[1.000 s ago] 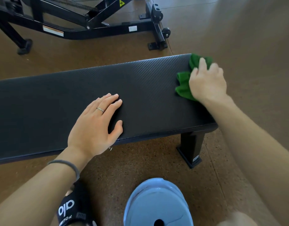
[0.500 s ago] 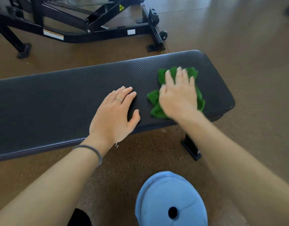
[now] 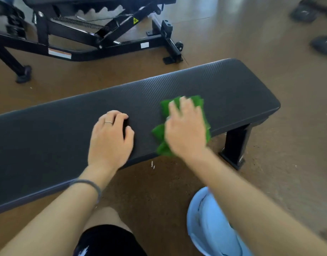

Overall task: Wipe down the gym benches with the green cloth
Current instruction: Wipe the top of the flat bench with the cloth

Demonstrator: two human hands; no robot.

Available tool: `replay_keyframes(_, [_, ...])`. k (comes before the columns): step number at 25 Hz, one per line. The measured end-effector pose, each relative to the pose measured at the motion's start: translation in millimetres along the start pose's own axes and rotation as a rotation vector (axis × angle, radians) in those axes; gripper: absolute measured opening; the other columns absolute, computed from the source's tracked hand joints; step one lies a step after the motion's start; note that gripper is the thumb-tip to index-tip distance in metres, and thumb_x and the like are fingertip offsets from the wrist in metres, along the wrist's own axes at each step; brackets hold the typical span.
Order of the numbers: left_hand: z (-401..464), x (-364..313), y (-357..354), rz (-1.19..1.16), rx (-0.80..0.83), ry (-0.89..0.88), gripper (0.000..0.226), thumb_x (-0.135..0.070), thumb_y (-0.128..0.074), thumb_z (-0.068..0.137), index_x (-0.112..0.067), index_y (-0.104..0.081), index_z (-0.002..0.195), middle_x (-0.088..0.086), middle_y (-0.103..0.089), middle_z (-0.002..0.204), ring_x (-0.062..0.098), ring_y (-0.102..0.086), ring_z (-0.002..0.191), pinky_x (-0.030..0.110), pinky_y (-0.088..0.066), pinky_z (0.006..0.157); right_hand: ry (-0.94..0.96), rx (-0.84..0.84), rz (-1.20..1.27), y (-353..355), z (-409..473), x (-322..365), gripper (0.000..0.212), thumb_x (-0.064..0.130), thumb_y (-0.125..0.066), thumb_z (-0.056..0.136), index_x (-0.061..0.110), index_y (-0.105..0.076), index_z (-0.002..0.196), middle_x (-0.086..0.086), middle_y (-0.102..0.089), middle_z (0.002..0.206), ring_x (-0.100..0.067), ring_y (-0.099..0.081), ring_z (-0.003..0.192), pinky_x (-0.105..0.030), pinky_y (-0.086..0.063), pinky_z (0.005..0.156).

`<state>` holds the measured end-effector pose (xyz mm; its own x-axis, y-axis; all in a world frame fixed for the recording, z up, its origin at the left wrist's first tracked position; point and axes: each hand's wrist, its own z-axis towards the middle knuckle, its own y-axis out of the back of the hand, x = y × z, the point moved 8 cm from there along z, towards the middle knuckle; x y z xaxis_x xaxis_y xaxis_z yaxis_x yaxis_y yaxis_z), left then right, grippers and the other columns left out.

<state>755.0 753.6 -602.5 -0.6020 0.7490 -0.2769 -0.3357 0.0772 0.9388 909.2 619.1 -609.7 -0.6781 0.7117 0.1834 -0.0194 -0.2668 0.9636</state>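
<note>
A flat black gym bench (image 3: 223,85) runs from lower left to upper right across the head view. The green cloth (image 3: 162,133) lies on its pad near the front edge, right of centre. My right hand (image 3: 185,128) presses flat on the cloth with fingers spread forward; it is motion-blurred. My left hand (image 3: 110,137) rests on the pad just left of the cloth, its fingers bent at the knuckles, holding nothing.
A black adjustable bench frame (image 3: 96,39) stands on the brown floor behind. A light blue weight plate (image 3: 209,228) lies by my right forearm. The bench leg (image 3: 236,146) stands at the right end. Dark objects (image 3: 322,44) sit at far right.
My right hand has slid the cloth leftward from the bench's right end toward the middle and front edge. My left hand's fingers have curled from flat.
</note>
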Motion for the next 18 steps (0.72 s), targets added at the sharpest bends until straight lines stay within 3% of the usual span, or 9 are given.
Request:
replay_keyframes(2, [1.2, -1.8, -1.6, -0.009, -0.023, -0.021, 0.036, -0.026, -0.044, 0.102, -0.008, -0.061, 0.128, 0.01, -0.059, 0.132, 0.033, -0.053, 0.122, 0.05, -0.045, 0.107, 0.195, 0.075, 0.07, -6.4, -32.4, 54.1, 0.058, 0.034, -0.031, 0.101, 0.015, -0.051, 0.151, -0.016, -0.041, 0.161, -0.033, -0.034, 0.152, -0.052, -0.025, 0.125])
replay_keyframes(4, [-0.6, 0.3, -0.2, -0.054, -0.031, -0.022, 0.04, -0.026, -0.039, 0.102, -0.008, -0.062, 0.129, 0.009, -0.06, 0.134, 0.031, -0.054, 0.124, 0.048, -0.046, 0.109, 0.331, 0.096, -0.025, -0.8, -20.6, 39.2, 0.055, 0.031, -0.032, 0.101, 0.014, -0.053, 0.149, -0.018, -0.044, 0.159, -0.034, -0.039, 0.149, -0.053, -0.033, 0.121])
replay_keyframes(6, [-2.9, 4.1, -0.3, -0.069, -0.025, 0.002, 0.042, -0.027, -0.039, 0.102, -0.01, -0.062, 0.133, 0.009, -0.06, 0.137, 0.03, -0.054, 0.129, 0.046, -0.045, 0.113, 0.126, 0.077, -0.108, 8.4, 18.2, -32.2, 0.052, 0.025, -0.034, 0.103, 0.009, -0.052, 0.149, -0.023, -0.044, 0.157, -0.038, -0.04, 0.147, -0.054, -0.037, 0.117])
replay_keyframes(8, [-4.1, 1.2, -1.7, -0.03, -0.014, 0.011, 0.042, -0.028, -0.041, 0.103, -0.009, -0.06, 0.135, 0.01, -0.06, 0.139, 0.03, -0.053, 0.131, 0.046, -0.044, 0.115, -0.2, 0.134, -0.061, 14.4, 34.3, -87.3, 0.055, 0.03, -0.028, 0.108, 0.012, -0.039, 0.158, -0.021, -0.028, 0.166, -0.035, -0.024, 0.155, -0.051, -0.02, 0.126])
replay_keyframes(9, [-4.1, -1.8, -3.4, -0.014, -0.006, 0.001, 0.043, -0.029, -0.04, 0.103, -0.009, -0.06, 0.135, 0.011, -0.059, 0.139, 0.031, -0.052, 0.132, 0.047, -0.044, 0.115, -0.26, 0.113, -0.042, 12.7, 29.9, -81.7, 0.058, 0.034, -0.024, 0.107, 0.012, -0.036, 0.159, -0.021, -0.025, 0.168, -0.035, -0.021, 0.156, -0.051, -0.016, 0.128])
replay_keyframes(12, [-6.4, -2.8, -5.0, 0.002, 0.009, -0.025, 0.043, -0.026, -0.04, 0.103, -0.007, -0.058, 0.137, 0.013, -0.057, 0.14, 0.032, -0.051, 0.133, 0.049, -0.044, 0.114, -0.097, 0.024, -0.058, 1.2, -12.5, 4.9, 0.064, 0.037, -0.019, 0.103, 0.01, -0.044, 0.155, -0.022, -0.032, 0.164, -0.037, -0.028, 0.153, -0.053, -0.021, 0.126])
replay_keyframes(14, [-6.4, -2.3, -4.6, 0.008, 0.009, -0.036, 0.041, -0.024, -0.041, 0.103, -0.006, -0.057, 0.137, 0.014, -0.057, 0.14, 0.032, -0.05, 0.133, 0.05, -0.045, 0.113, -0.012, 0.067, 0.005, -0.7, -41.2, 36.0, 0.06, 0.037, -0.021, 0.106, 0.015, -0.04, 0.158, -0.015, -0.028, 0.168, -0.031, -0.022, 0.157, -0.049, -0.017, 0.129])
replay_keyframes(18, [-6.1, 0.9, -5.3, -0.017, 0.029, -0.043, 0.041, -0.024, -0.043, 0.103, -0.006, -0.058, 0.137, 0.014, -0.057, 0.141, 0.032, -0.05, 0.134, 0.05, -0.046, 0.113, -0.007, 0.112, -0.037, -0.6, -14.4, 4.8, 0.057, 0.035, -0.024, 0.107, 0.017, -0.038, 0.159, -0.015, -0.026, 0.168, -0.031, -0.02, 0.157, -0.046, -0.015, 0.129])
